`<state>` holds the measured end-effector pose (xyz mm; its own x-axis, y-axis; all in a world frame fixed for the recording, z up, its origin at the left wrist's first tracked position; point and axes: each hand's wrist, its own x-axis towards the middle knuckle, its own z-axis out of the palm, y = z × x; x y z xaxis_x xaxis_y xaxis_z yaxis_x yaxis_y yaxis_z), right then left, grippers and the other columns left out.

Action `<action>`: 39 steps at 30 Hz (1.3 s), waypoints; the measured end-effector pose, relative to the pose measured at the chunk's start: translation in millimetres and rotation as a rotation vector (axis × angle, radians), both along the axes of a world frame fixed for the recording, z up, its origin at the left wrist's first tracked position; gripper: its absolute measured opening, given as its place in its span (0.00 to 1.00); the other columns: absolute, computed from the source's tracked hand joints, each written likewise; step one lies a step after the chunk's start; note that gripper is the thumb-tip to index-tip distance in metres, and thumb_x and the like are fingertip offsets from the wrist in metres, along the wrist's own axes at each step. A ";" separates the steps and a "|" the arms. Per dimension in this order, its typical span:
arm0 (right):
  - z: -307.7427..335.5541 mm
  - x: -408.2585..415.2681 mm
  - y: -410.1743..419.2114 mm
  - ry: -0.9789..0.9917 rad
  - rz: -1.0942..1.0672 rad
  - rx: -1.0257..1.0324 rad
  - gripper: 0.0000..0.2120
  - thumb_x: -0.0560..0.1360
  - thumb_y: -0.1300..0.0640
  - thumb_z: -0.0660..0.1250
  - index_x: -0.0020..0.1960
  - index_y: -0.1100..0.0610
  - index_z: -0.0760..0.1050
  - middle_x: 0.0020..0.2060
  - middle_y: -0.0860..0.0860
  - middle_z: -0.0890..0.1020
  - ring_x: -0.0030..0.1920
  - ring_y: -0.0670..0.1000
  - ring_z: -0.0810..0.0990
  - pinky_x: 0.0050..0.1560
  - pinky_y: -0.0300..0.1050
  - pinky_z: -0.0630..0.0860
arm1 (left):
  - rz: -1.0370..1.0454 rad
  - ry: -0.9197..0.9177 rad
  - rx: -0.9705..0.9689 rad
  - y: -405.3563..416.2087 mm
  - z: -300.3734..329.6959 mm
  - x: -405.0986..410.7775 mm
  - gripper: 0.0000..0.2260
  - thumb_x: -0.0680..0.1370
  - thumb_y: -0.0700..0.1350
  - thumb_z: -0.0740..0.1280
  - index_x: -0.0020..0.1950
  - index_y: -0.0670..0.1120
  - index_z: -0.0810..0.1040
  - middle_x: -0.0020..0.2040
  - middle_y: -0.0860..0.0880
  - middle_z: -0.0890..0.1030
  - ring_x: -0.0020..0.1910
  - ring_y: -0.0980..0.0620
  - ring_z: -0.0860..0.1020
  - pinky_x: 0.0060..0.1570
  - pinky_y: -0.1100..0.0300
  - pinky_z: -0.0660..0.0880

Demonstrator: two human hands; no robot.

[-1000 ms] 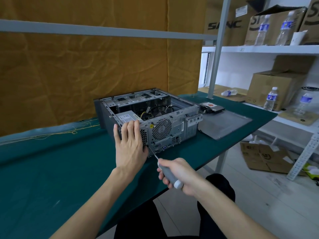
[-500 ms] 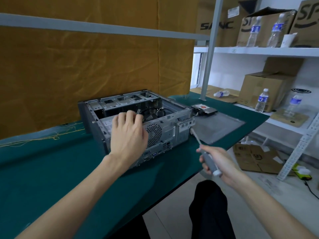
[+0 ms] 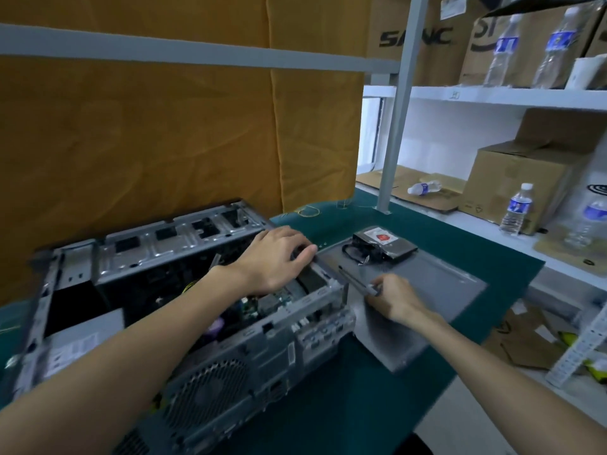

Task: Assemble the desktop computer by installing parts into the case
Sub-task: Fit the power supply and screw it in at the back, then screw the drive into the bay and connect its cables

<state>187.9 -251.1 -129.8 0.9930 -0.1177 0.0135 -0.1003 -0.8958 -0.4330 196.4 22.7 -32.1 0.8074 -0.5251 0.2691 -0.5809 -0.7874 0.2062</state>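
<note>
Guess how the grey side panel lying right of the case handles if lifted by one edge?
The side panel looks like thin flat sheet metal, so probably stiff yet slightly flexy. Lying flush on the green mat, its edge may be hard to catch. The bagged drive on it would likely slide.

A wide ochre cloth [image 3: 164, 126] hangs as the back wall, crossed by a grey horizontal bar [image 3: 197, 50]. To the right of the cloth stands a grey upright post [image 3: 399, 103], and beyond it a white shelf unit [image 3: 512, 95] — cardboard boxes [image 3: 515, 188] and water bottles [image 3: 517, 208] stand on it. Below the cloth lies the green table surface [image 3: 377, 389]; under the shelves, a pale floor [image 3: 460, 408].
</note>
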 end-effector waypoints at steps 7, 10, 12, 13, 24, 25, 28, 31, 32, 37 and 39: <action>29.5 93.1 -43.4 -0.278 -0.207 0.070 0.11 0.80 0.51 0.67 0.49 0.58 0.82 0.48 0.58 0.84 0.50 0.60 0.82 0.51 0.53 0.80 | 0.014 -0.030 -0.063 -1.0 -9.1 6.4 0.20 0.83 0.63 0.50 0.49 0.55 0.78 0.49 0.56 0.76 0.55 0.54 0.71 0.59 0.55 0.66; 36.3 130.5 -61.8 -0.165 -0.252 -0.101 0.19 0.80 0.45 0.66 0.62 0.58 0.78 0.61 0.60 0.78 0.61 0.62 0.77 0.61 0.54 0.75 | 0.020 -0.022 -0.046 -0.5 -8.1 4.9 0.18 0.84 0.62 0.51 0.49 0.57 0.77 0.50 0.58 0.75 0.56 0.56 0.69 0.60 0.56 0.64; 34.0 149.7 -69.0 -0.033 -0.240 -0.145 0.30 0.78 0.37 0.66 0.70 0.58 0.72 0.67 0.61 0.73 0.67 0.62 0.73 0.66 0.55 0.71 | 0.019 -0.013 -0.052 0.7 -8.3 5.0 0.17 0.84 0.62 0.51 0.50 0.58 0.77 0.52 0.60 0.74 0.58 0.58 0.69 0.61 0.57 0.63; 31.8 159.0 -71.4 0.028 -0.221 -0.137 0.36 0.76 0.33 0.66 0.73 0.57 0.69 0.70 0.61 0.71 0.69 0.62 0.71 0.68 0.56 0.69 | 0.022 -0.011 -0.052 0.9 -8.3 5.2 0.18 0.83 0.63 0.50 0.51 0.58 0.77 0.53 0.60 0.74 0.59 0.58 0.68 0.62 0.57 0.63; 23.3 191.3 -68.6 0.068 -0.180 -0.198 0.49 0.63 0.29 0.76 0.70 0.60 0.67 0.64 0.59 0.78 0.64 0.62 0.76 0.59 0.56 0.77 | 0.038 -0.008 -0.056 -1.3 -7.9 5.3 0.19 0.82 0.65 0.49 0.51 0.59 0.77 0.54 0.62 0.75 0.62 0.60 0.67 0.63 0.57 0.62; 25.2 186.9 -66.0 0.012 -0.197 -0.209 0.49 0.62 0.28 0.77 0.69 0.60 0.68 0.63 0.59 0.79 0.63 0.62 0.76 0.58 0.55 0.77 | 0.041 0.001 -0.067 -1.7 -7.9 5.4 0.20 0.81 0.66 0.49 0.51 0.59 0.77 0.54 0.62 0.75 0.63 0.60 0.67 0.63 0.57 0.62; 43.5 169.3 -52.3 -0.131 -0.157 -0.175 0.44 0.62 0.30 0.76 0.65 0.58 0.72 0.56 0.57 0.81 0.57 0.60 0.79 0.55 0.54 0.79 | 0.049 0.062 -0.187 -1.5 -8.2 7.1 0.17 0.81 0.64 0.55 0.53 0.59 0.80 0.54 0.64 0.77 0.63 0.64 0.68 0.64 0.59 0.64; 76.1 142.4 -23.9 -0.287 -0.019 -0.146 0.39 0.61 0.29 0.75 0.62 0.54 0.77 0.48 0.51 0.83 0.48 0.54 0.81 0.46 0.47 0.82 | 0.104 0.209 -0.516 -1.7 -2.4 9.1 0.13 0.82 0.61 0.60 0.59 0.58 0.81 0.55 0.66 0.81 0.60 0.67 0.75 0.58 0.65 0.71; 88.4 131.0 -10.2 -0.320 0.028 -0.119 0.38 0.60 0.28 0.74 0.60 0.52 0.78 0.46 0.49 0.83 0.46 0.52 0.81 0.43 0.46 0.81 | 0.135 0.258 -0.642 -2.2 1.7 10.6 0.14 0.82 0.60 0.61 0.61 0.57 0.81 0.56 0.65 0.82 0.58 0.67 0.77 0.56 0.66 0.72; 138.5 72.9 72.1 -0.330 0.262 0.096 0.47 0.57 0.25 0.73 0.70 0.48 0.73 0.55 0.48 0.79 0.52 0.50 0.79 0.49 0.50 0.82 | 0.236 0.609 -1.111 -1.9 32.1 15.3 0.24 0.81 0.63 0.62 0.67 0.47 0.77 0.60 0.52 0.84 0.57 0.57 0.83 0.57 0.62 0.74; 150.2 51.9 104.4 -0.345 0.344 0.157 0.51 0.57 0.26 0.74 0.75 0.48 0.69 0.59 0.47 0.77 0.56 0.50 0.77 0.55 0.51 0.80 | 0.222 0.673 -1.297 5.5 44.2 11.7 0.18 0.83 0.56 0.65 0.63 0.44 0.81 0.55 0.47 0.86 0.54 0.49 0.85 0.53 0.56 0.80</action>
<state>239.8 -146.7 20.3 0.9154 0.1883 0.3557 0.3614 -0.7735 -0.5206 208.0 28.2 12.1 0.9977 -0.0675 -0.0063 0.0127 0.0959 0.9953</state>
